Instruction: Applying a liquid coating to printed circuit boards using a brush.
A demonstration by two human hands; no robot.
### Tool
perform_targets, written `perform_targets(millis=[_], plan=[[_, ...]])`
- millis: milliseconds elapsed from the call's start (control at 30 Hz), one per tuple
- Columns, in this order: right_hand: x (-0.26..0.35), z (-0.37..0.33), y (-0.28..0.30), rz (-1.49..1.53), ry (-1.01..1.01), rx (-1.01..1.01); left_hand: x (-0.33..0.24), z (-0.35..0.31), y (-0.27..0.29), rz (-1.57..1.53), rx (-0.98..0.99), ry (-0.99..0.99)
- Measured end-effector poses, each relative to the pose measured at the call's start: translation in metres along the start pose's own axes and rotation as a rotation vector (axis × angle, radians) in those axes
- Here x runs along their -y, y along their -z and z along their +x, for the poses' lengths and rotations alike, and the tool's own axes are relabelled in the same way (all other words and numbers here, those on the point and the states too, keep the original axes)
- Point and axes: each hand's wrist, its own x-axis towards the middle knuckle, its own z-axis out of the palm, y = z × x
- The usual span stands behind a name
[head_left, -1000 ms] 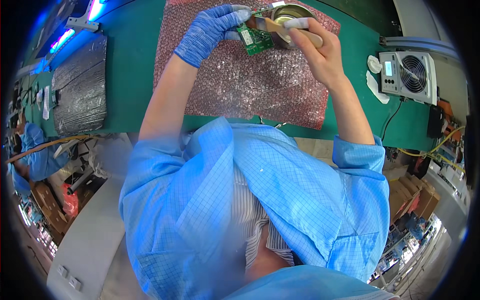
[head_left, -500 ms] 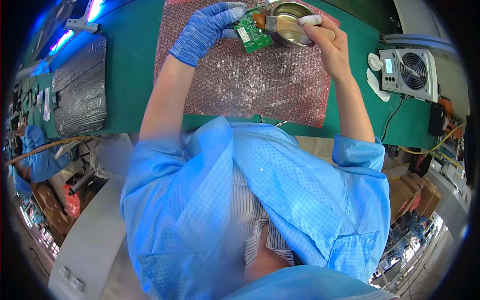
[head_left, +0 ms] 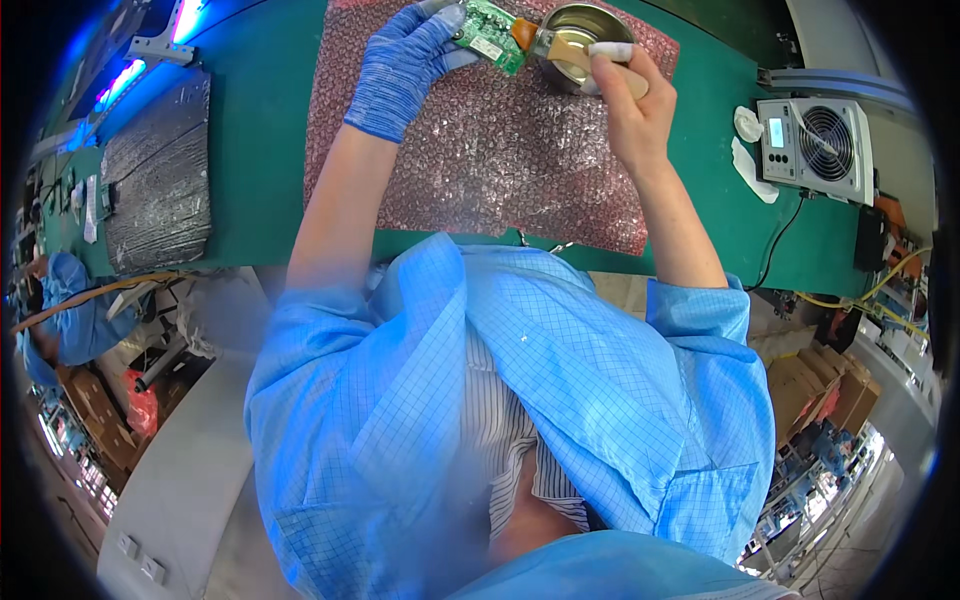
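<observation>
My left hand (head_left: 405, 70), in a striped blue glove, grips a green circuit board (head_left: 490, 38) by its left side. The board is tilted, and a white label shows on it. In my right hand (head_left: 635, 95), bare but for white finger covers, is a flat brush (head_left: 565, 50) with a wooden handle. Its orange-brown bristles meet the board's right edge, or come very near it. Below the brush stands a round metal bowl (head_left: 592, 14), partly hidden by the handle and my fingers.
Pink bubble wrap (head_left: 500, 170) covers the middle of the green table (head_left: 260, 150). To the right stands a white fan unit (head_left: 820, 145) beside crumpled white tissue (head_left: 755, 170). A silvery-grey sheet (head_left: 158, 175) lies at left near a lit lamp bar (head_left: 125, 85). Cardboard boxes (head_left: 815, 385) are at far right.
The board has moved up and slightly left, and it has turned. My right hand has shifted left and a little down with the brush. The bowl has stayed about where it was.
</observation>
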Motion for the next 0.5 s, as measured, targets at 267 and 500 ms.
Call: perform_targets(millis=[267,500], plan=[[0.01,-0.007,-0.003,0.047,0.025,-0.06,-0.003,-0.001,0.0,-0.08,-0.071,-0.134],[0.004,-0.005,-0.018,0.03,0.006,-0.028,0.001,0.003,0.0,-0.087,-0.079,-0.153]])
